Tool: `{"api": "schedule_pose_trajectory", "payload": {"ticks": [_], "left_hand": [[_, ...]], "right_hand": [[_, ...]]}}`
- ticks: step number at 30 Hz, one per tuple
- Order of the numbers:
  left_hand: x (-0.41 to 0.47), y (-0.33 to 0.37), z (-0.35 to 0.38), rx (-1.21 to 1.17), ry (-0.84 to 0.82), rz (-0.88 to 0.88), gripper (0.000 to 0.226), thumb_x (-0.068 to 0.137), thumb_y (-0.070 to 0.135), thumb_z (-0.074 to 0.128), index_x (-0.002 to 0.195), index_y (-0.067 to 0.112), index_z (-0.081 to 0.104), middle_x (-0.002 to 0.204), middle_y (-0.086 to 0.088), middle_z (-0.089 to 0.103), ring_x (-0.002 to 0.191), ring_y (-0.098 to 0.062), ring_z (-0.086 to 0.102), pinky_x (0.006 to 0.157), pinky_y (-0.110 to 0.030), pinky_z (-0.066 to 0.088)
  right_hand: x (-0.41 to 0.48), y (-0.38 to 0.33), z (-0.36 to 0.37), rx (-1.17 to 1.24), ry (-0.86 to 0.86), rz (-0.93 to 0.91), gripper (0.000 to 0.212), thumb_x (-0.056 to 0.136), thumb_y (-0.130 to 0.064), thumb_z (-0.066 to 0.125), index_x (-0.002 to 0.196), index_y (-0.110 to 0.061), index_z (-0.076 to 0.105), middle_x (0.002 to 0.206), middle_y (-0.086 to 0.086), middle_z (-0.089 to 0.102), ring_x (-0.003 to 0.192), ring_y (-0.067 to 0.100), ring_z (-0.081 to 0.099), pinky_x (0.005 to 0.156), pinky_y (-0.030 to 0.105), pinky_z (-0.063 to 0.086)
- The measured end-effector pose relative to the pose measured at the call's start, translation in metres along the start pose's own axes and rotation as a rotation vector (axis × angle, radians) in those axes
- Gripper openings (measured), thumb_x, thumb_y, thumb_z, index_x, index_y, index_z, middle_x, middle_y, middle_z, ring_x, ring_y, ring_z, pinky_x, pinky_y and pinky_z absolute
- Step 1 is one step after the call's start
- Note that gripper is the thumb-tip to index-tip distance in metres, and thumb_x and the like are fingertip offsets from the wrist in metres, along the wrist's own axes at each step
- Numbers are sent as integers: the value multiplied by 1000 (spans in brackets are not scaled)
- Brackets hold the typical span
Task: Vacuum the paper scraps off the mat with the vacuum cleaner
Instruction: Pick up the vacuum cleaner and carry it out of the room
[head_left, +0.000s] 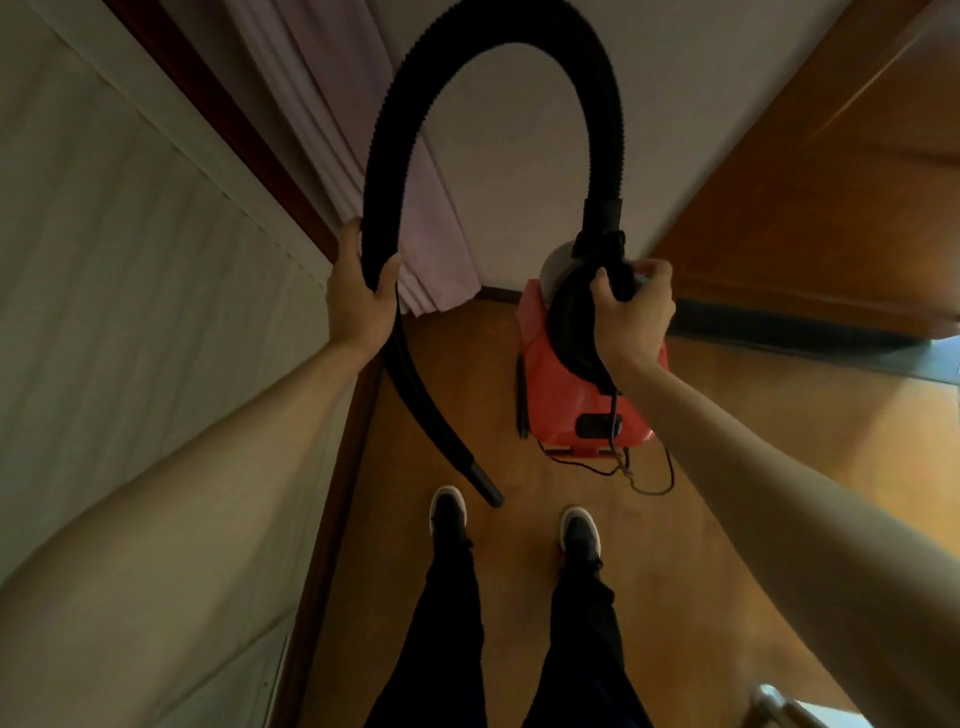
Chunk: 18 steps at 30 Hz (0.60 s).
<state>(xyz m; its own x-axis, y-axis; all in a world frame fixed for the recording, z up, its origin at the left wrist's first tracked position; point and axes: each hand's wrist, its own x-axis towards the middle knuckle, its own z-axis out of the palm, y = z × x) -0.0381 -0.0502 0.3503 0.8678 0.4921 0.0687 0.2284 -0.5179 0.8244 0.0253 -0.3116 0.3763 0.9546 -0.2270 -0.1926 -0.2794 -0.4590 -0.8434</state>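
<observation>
Left hand (363, 291) at 9 o'clock of frame centre: fingers and thumb wrapped round the black ribbed hose (387, 156), gripping it partway along. Right hand (631, 312) at 2 o'clock of centre: fingers curled tight round the black handle (621, 270) on top of the red vacuum cleaner (571, 405).

Vacuum cleaner sits at 12 o'clock of the right shoe (579, 530), over the wooden floor (753, 519); cannot tell whether lifted or resting. Hose leaves the vacuum top, arches up to 12 o'clock, drops through the left hand and ends in a plain nozzle (485, 486) hanging just at 1 o'clock of the left shoe (448, 512). Thin black cord (649, 486) trails loose at 6 o'clock of the vacuum.

Surroundings: pale curtain (431, 223) behind the hose, touching the left hand's fingertips side; light wall panel (130, 260) at 9 o'clock; wooden door (831, 208) at 2 o'clock. Metal fitting (774, 701) at 5 o'clock, too cropped to identify.
</observation>
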Motion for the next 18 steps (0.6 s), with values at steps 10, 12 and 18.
{"api": "schedule_pose_trajectory", "payload": {"ticks": [10,12,18], "left_hand": [[4,-98,7,51,-106,27,40,103,23,54,141,14,43,118,7,56,94,7,51,78,1,38],[6,-116,12,56,-124,18,41,103,24,54,141,18,43,119,9,55,99,4,51,81,1,38],[10,-179,29,97,-171,-31,43,102,32,53,142,22,42,120,10,57,105,-11,57,90,-30,50]], "right_hand": [[-19,54,73,2,70,102,36,94,-28,62,123,-10,49,109,-3,56,98,11,56,77,24,50],[-18,67,87,-9,75,125,36,95,-29,61,122,-9,49,105,-5,53,94,10,53,74,23,46],[-16,123,131,-25,49,197,36,95,-29,61,123,-11,48,103,-3,54,91,12,55,69,22,49]]}}
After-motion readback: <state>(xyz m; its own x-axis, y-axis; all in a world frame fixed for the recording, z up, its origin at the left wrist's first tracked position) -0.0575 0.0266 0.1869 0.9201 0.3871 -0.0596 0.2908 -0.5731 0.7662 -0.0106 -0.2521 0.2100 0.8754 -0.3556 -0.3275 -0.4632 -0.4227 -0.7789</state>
